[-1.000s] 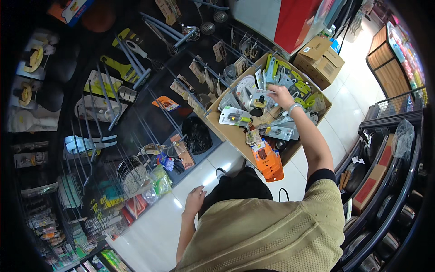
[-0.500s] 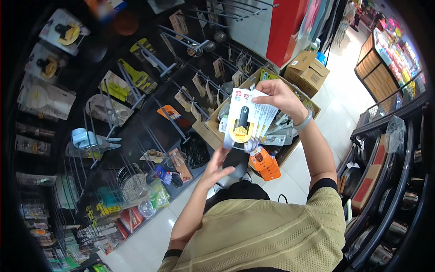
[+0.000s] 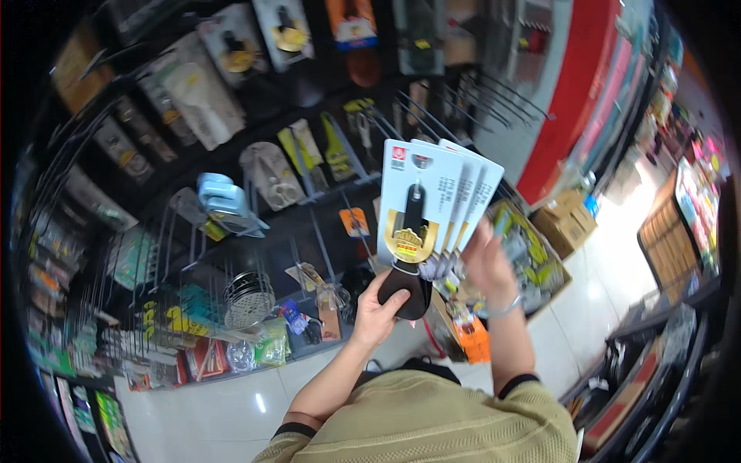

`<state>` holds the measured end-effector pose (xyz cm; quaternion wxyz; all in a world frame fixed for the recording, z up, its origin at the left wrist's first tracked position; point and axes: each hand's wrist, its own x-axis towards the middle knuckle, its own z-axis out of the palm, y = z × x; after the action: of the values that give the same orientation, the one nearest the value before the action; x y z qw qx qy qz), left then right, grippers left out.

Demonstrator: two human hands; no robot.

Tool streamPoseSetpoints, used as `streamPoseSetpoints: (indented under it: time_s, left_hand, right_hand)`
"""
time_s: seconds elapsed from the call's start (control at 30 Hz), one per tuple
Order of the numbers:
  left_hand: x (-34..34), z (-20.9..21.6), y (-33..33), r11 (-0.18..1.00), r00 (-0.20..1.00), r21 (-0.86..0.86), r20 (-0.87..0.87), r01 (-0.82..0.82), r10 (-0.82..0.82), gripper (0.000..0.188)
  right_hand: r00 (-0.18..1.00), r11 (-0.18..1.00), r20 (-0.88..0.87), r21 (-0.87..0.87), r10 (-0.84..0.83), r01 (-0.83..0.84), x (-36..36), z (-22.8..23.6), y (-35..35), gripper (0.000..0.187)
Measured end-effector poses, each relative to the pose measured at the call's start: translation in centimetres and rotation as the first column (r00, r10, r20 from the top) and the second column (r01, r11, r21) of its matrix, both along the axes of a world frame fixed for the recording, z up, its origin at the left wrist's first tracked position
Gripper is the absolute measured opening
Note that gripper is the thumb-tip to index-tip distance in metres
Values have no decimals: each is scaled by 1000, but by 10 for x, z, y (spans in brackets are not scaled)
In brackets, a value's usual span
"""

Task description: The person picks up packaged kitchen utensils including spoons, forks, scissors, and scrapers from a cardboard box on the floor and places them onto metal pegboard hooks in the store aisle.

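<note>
My left hand (image 3: 377, 315) is closed around the broad dark heads of several carded kitchen utensils (image 3: 405, 289), thumb on the front one. They look like spatulas or turners. Their white backing cards (image 3: 421, 166) stand upward in a fan, each with a black handle and a gold-yellow label on the front. Beside the fan's right edge is my right hand (image 3: 494, 270), smeared by motion. Its fingers are blurred, so whether it touches the cards is unclear.
Wall hooks ahead hold carded tools, a light-blue handled item (image 3: 224, 202) and round perforated metal pieces (image 3: 248, 299). An open carton (image 3: 556, 297) of packaged goods stands right of the cards, with a closed cardboard box (image 3: 567, 224) beyond. Dark shelving (image 3: 656, 386) lines the lower right.
My left hand has gone from open beside the utensils to gripping their heads. My right hand has left the cards' top and dropped to their right side. The view has turned.
</note>
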<state>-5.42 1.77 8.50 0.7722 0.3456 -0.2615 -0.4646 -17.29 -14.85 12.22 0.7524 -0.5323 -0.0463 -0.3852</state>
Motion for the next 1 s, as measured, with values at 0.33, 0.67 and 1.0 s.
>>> streamPoseSetpoints:
  time_s: [0.33,0.67,1.0]
  left_hand:
    - [19,52,3,740,483,-167,660,-652,575,16]
    - [54,74,10,461,269,-355,473,-814,839,13]
    - [96,186,-11,573,470,-444,328,-689,819,18]
  right_hand:
    - [991,928,28,346,134,-136,79,11,97,56]
    - [995,853,96,515,36,-81,95,34,108,52]
    - [994,844,63,525,91,-110,85,17,107,51]
